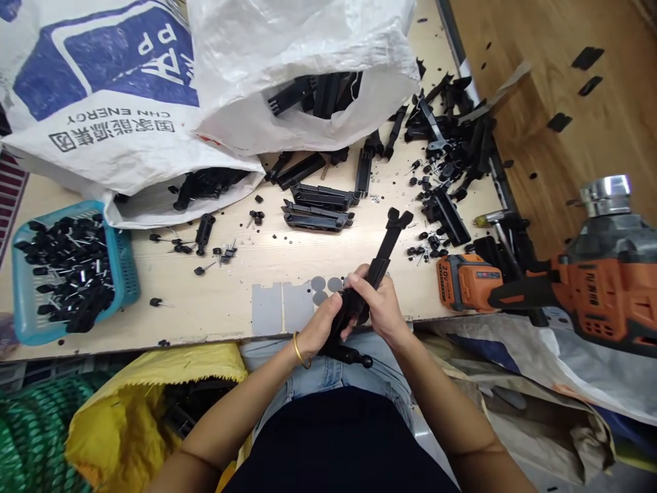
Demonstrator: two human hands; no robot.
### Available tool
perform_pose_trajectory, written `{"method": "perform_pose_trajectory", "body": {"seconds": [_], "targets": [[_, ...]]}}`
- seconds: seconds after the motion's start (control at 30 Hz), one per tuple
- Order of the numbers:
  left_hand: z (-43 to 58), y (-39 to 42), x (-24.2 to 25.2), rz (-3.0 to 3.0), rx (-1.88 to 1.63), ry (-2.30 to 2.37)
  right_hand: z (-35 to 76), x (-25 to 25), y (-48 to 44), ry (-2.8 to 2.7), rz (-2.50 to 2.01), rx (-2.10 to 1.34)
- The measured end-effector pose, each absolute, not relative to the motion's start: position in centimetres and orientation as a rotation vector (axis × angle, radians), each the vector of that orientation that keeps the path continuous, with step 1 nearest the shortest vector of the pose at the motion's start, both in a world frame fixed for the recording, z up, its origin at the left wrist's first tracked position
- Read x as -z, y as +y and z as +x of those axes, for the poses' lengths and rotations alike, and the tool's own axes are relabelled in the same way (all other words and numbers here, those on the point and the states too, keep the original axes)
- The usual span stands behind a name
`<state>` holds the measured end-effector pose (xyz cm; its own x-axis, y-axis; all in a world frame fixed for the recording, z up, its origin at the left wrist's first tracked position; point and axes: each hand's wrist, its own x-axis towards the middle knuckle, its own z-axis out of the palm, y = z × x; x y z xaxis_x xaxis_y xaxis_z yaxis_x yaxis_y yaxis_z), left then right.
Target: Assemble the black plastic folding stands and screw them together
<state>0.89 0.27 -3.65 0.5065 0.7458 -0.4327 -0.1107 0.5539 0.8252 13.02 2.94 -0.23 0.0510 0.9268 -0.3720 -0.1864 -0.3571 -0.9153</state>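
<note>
Seated in a dark top [339, 438] and blue jeans [287, 376], a person grips a black jointed plastic bracket [378, 268] in both bare hands at the near edge of a pale worktable [200, 315]. The left hand [322, 325], a gold-coloured bangle [301, 350] at its wrist, curls around the lower section with the thumb pressed on top; the right hand [384, 308] clasps the shaft just above, its thumb laid along the part and its other fingers partly hidden. The bracket slants over the lap, its rounded end low and its forked end reaching out above the tabletop. A yellow woven sack [120, 411] gapes below the table at left. Grey flat rectangles [267, 308] and grey discs [319, 282] lie just beyond the hands, while an orange-and-black cordless power tool [600, 294] juts in at right. A blue plastic basket [128, 274] brims with black-headed screws [66, 253] at left. Farther back, two black bracket assemblies [318, 218] lie side by side near a coil spring [325, 170], loose black parts [452, 157] heap at right, and two white sacks [302, 41] spill open with more.
</note>
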Motion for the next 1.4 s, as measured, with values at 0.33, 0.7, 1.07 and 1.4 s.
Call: {"method": "perform_pose_trajectory", "body": {"seconds": [0.33,0.7,1.07,1.4], "targets": [[1.2,0.1,3.9,0.834,-0.776,0.965,11.5,2.3,3.6,-0.717,-1.402,-1.290],[1.2,-1.0,5.6,0.783,-0.849,0.916,10.6,2.8,3.5,-0.643,-1.382,-1.339],[-1.2,0.8,2.4,1.660,-0.485,1.149,12.6,3.9,6.5,-0.475,-1.462,-1.102],[-1.3,3.8,3.5,2.042,-0.230,1.677,14.6,3.3,4.9,-0.987,-1.694,-0.992]]}}
